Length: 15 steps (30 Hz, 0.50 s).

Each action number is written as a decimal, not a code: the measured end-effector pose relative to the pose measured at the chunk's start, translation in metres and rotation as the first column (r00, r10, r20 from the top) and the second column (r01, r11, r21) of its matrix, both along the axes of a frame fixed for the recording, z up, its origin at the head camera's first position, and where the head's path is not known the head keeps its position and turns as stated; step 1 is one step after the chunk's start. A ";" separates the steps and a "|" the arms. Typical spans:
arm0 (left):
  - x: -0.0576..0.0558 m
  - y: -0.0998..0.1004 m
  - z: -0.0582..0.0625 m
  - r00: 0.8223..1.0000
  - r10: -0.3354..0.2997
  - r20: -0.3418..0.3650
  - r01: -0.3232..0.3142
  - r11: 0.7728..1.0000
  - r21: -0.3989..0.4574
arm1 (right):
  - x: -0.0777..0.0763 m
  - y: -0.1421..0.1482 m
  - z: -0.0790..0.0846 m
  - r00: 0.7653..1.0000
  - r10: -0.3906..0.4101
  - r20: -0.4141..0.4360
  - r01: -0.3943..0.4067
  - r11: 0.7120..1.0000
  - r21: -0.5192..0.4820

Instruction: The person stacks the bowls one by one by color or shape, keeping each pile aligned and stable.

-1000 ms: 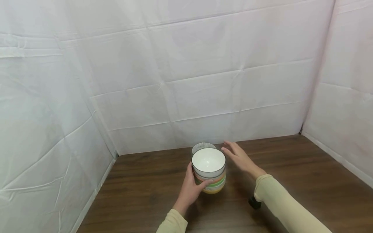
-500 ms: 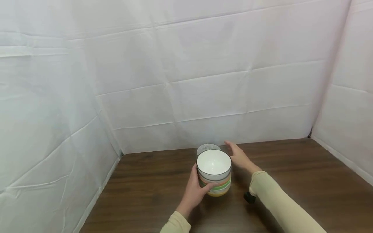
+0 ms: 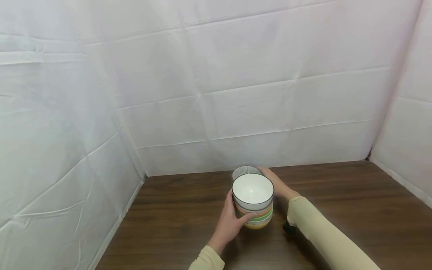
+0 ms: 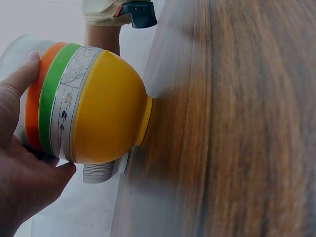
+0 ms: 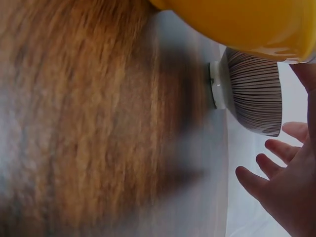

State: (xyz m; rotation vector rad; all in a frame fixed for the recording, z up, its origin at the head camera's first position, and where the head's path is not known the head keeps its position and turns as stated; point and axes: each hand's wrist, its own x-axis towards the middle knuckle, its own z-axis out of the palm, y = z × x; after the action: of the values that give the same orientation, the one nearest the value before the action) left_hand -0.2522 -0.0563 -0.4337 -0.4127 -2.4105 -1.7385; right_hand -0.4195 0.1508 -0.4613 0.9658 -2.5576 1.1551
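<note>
My left hand (image 3: 232, 220) holds a stack of nested bowls from its left side, the thumb across the near face. On top is a white bowl (image 3: 253, 189) with a dark rim. Below it, the left wrist view shows an orange bowl (image 4: 36, 106), a green bowl (image 4: 51, 101), a white patterned bowl (image 4: 69, 103) and, lowest, a yellow bowl (image 4: 108, 108) with its foot at the tabletop. Behind the stack stands a striped bowl (image 5: 254, 91), partly hidden in the head view. My right hand (image 3: 275, 183) reaches past the stack, fingers spread close beside the striped bowl's rim.
The dark wooden table (image 3: 175, 213) spreads to both sides of the stack. White cloth (image 3: 216, 112) hangs along its back edge, just behind the striped bowl, and along the left and right sides. A black device (image 3: 289, 228) sits under the right wrist.
My right hand has moved left, behind the stack, up to the striped bowl. My left hand keeps its hold on the stack. The whole head view has shifted slightly.
</note>
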 end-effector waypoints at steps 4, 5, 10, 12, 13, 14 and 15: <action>0.001 0.001 0.001 1.000 0.000 0.001 0.000 1.000 -0.006 | -0.008 0.002 -0.007 0.999 0.033 -0.005 -0.033 0.999 0.007; 0.002 0.001 0.000 1.000 -0.002 0.002 0.002 1.000 -0.007 | -0.006 0.002 -0.007 0.999 0.037 -0.002 -0.037 0.999 0.008; 0.007 0.003 -0.002 1.000 -0.011 0.012 0.011 1.000 -0.005 | 0.014 -0.002 0.001 0.997 0.034 0.072 -0.033 0.999 -0.018; 0.007 0.004 -0.002 1.000 -0.016 0.012 0.016 1.000 -0.002 | 0.016 -0.003 0.001 0.996 0.032 0.089 -0.030 0.999 -0.018; 0.006 0.005 -0.002 1.000 -0.018 0.011 0.018 1.000 0.001 | 0.018 -0.003 0.003 0.995 0.033 0.092 -0.032 0.999 -0.019; 0.006 0.005 -0.001 1.000 -0.019 0.011 0.019 1.000 0.003 | 0.020 -0.004 0.006 0.995 0.038 0.097 -0.036 0.999 -0.022; 0.006 0.006 -0.001 1.000 -0.019 0.011 0.019 1.000 0.005 | 0.023 -0.005 0.010 0.994 0.040 0.104 -0.037 0.999 -0.026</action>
State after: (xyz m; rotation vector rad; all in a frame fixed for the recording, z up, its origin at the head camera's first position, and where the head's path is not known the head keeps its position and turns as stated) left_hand -0.2465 -0.0508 -0.4347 -0.4282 -2.4170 -1.7586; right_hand -0.3962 0.1462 -0.4512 0.9784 -2.6096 1.2762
